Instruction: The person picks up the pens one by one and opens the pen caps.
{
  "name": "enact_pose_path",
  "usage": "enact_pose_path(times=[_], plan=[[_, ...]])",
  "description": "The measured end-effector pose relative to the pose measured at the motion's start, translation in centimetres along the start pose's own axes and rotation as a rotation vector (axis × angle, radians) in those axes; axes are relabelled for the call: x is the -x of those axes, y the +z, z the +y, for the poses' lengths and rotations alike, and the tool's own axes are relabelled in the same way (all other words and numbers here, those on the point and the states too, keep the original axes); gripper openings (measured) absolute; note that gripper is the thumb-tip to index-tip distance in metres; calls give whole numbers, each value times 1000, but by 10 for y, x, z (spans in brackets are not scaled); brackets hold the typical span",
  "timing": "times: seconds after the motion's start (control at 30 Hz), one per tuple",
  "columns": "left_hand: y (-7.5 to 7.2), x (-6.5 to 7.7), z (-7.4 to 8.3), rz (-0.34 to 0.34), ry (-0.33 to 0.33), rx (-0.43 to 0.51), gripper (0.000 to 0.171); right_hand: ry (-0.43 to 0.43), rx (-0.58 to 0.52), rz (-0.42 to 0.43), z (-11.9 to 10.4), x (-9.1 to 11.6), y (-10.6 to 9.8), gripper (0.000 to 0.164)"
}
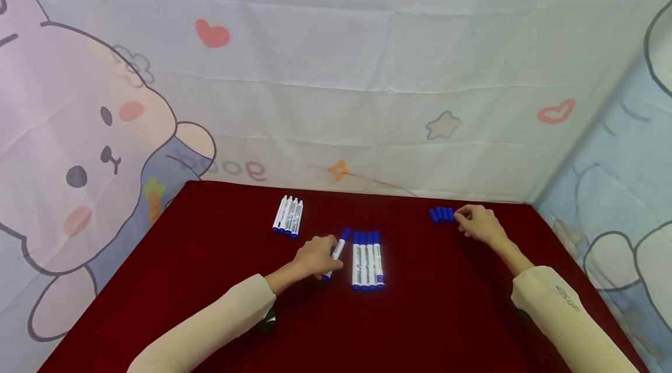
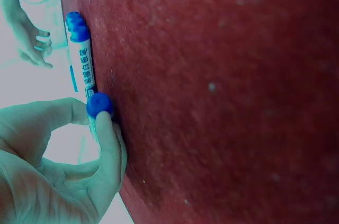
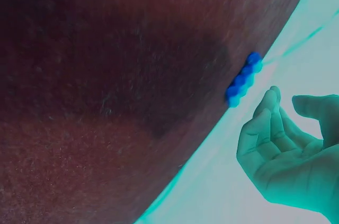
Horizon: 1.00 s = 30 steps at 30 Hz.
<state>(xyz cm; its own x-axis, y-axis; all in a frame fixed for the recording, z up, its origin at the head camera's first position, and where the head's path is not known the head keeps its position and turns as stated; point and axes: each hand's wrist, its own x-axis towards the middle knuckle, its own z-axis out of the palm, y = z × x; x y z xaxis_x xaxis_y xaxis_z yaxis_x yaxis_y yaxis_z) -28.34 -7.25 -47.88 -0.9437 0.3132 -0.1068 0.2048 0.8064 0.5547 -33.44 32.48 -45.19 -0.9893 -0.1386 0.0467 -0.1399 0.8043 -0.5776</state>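
Observation:
My left hand (image 1: 315, 254) pinches a white marker (image 1: 340, 247) with a blue cap, which slants just left of a row of capped markers (image 1: 367, 262). In the left wrist view, the held marker's round blue end (image 2: 99, 106) shows between thumb and fingers. The row's nearest marker (image 2: 82, 62) lies just beyond. Over at the right, my right hand (image 1: 479, 225) is beside several loose blue caps (image 1: 441, 214) set side by side. In the right wrist view its fingers (image 3: 257, 128) are loosely bent, the thumb apart from them and nothing between, with the caps (image 3: 243, 80) close by.
Several white markers without caps (image 1: 287, 216) lie in a row at the back left, pale tips pointing away. Dark red cloth (image 1: 436, 314) covers the table. A printed curtain (image 1: 336, 69) hangs along the table's far edge and at the sides.

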Motion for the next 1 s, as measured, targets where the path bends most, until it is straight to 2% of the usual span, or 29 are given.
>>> enact_pose_path(times=[0.17,0.4,0.73,0.87,1.0], plan=[[-6,1,-9,-16,-7,16,26,-78,-11,-26,-17,15,5,36],[-16,7,-12,-8,-37,36,19,-179,-19,-67,-44,33,10,32],[-31,12,-10,-3,8,68,18,-263,-32,-126,-69,47,24,27],[-34,14,-7,-1,58,64,19,-276,-41,-149,-75,50,30,26],[-35,17,-4,-12,163,94,20,-290,-44,-166,-79,51,34,26]])
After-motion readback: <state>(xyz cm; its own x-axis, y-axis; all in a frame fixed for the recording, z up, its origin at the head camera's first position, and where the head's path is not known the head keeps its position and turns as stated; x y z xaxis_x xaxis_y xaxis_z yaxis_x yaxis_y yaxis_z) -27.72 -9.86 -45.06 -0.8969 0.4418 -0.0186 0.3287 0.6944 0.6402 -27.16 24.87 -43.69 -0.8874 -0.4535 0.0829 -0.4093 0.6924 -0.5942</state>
